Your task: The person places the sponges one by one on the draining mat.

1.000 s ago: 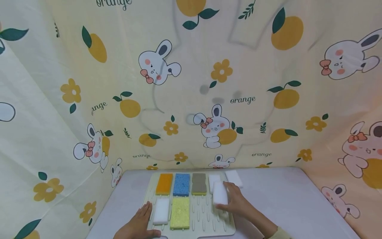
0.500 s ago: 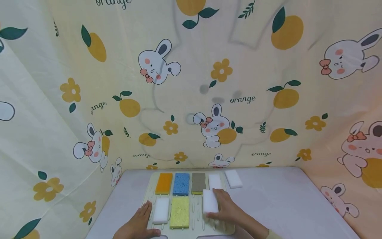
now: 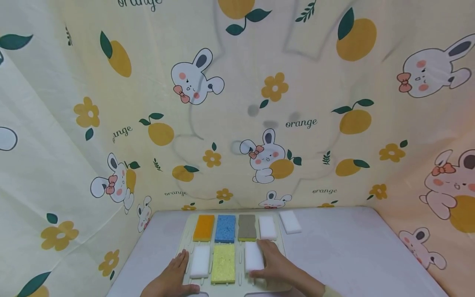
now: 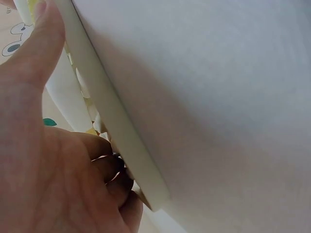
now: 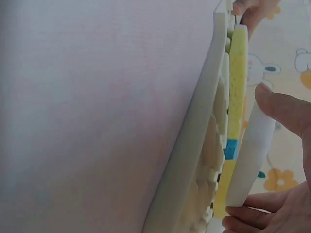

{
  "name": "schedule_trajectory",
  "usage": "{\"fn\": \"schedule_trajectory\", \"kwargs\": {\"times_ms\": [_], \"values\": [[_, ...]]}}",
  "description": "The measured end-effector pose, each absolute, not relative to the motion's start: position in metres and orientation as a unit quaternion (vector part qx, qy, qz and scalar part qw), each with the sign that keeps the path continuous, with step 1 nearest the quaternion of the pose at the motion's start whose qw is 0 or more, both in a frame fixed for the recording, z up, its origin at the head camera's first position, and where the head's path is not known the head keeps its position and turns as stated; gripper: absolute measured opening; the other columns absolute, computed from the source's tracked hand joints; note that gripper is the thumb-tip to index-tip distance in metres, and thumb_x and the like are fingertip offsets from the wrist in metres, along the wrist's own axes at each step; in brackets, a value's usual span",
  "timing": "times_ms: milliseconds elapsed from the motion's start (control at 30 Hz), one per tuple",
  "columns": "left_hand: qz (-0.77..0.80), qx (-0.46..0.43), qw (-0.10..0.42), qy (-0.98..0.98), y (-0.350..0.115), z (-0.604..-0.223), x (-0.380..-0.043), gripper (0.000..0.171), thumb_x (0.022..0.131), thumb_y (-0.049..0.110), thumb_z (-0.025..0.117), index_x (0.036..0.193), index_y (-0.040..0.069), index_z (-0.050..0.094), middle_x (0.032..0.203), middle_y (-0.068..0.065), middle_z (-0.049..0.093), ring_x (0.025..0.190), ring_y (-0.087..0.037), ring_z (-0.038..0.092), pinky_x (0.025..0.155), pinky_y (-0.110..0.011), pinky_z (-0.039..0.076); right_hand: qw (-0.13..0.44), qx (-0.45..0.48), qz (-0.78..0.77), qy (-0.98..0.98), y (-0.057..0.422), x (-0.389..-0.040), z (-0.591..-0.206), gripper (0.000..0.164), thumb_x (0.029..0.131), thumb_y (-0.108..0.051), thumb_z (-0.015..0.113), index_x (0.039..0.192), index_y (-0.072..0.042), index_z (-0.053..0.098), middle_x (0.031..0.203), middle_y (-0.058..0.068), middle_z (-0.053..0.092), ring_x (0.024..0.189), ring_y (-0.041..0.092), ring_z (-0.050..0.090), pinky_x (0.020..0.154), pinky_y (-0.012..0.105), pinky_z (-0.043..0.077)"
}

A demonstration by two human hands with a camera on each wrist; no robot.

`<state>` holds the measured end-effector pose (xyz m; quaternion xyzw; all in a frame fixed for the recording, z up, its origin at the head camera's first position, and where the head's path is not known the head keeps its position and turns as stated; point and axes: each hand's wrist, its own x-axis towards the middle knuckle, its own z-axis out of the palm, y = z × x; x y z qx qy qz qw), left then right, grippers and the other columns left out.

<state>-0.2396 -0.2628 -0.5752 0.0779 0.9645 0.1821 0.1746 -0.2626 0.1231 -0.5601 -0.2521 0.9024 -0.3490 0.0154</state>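
My right hand [image 3: 275,260] pinches a white sponge [image 3: 253,256] by its ends, thumb at the near end and fingers at the far end. In the right wrist view that white sponge [image 5: 252,150] is tilted and slightly apart from the ribbed, cream-coloured mat [image 3: 272,285]. To its left lies a yellow sponge [image 3: 224,264], then another white sponge [image 3: 200,261]. My left hand [image 3: 170,275] rests at the mat's front left corner, fingers extended along the side and thumb at the front edge. In the left wrist view, its fingers [image 4: 109,165] touch the mat's rim.
Along the mat's back row lie an orange sponge [image 3: 203,228], a blue sponge [image 3: 225,228], a grey-topped sponge [image 3: 247,227] and a white sponge [image 3: 267,228]. One more white sponge [image 3: 290,222] lies on the white table [image 3: 334,247], just past the mat's right edge. A printed curtain [image 3: 230,115] surrounds the table.
My right hand has carried the white sponge leftward and toward me, from near the mat's right side to beside the yellow sponge. The left hand has stayed in place.
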Motion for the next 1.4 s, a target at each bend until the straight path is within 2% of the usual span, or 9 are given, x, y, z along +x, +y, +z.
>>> {"fn": "schedule_trajectory", "kwargs": {"times_ms": [400, 1000, 1400], "values": [[0.181, 0.079, 0.174, 0.965, -0.264, -0.576, -0.24, 0.125, 0.082, 0.068, 0.083, 0.165, -0.008, 0.028, 0.173, -0.029, 0.025, 0.159, -0.047, 0.026, 0.128, -0.064, 0.022, 0.04, -0.252, -0.323, 0.911, 0.11, -0.266, -0.562, 0.115, 0.076, -0.051, 0.096, 0.154, 0.012, 0.042, 0.15, 0.03, 0.051, 0.138, 0.047, 0.049, 0.114, 0.067, 0.044], [0.18, 0.085, 0.172, 0.965, -0.265, -0.576, -0.24, 0.127, 0.081, 0.069, 0.083, 0.164, -0.01, 0.028, 0.173, -0.03, 0.025, 0.159, -0.048, 0.026, 0.128, -0.065, 0.022, 0.048, -0.239, -0.28, 0.928, 0.101, -0.272, -0.569, 0.118, 0.075, -0.06, 0.094, 0.156, 0.01, 0.041, 0.151, 0.029, 0.05, 0.14, 0.046, 0.049, 0.115, 0.063, 0.045], [0.176, 0.075, 0.169, 0.967, -0.262, -0.575, -0.238, 0.125, 0.082, 0.067, 0.084, 0.165, -0.008, 0.028, 0.173, -0.029, 0.026, 0.158, -0.049, 0.028, 0.126, -0.066, 0.026, 0.066, -0.223, -0.267, 0.935, 0.099, -0.272, -0.569, 0.125, 0.074, -0.062, 0.094, 0.16, 0.007, 0.037, 0.16, 0.028, 0.041, 0.148, 0.044, 0.042, 0.115, 0.063, 0.045]]}}
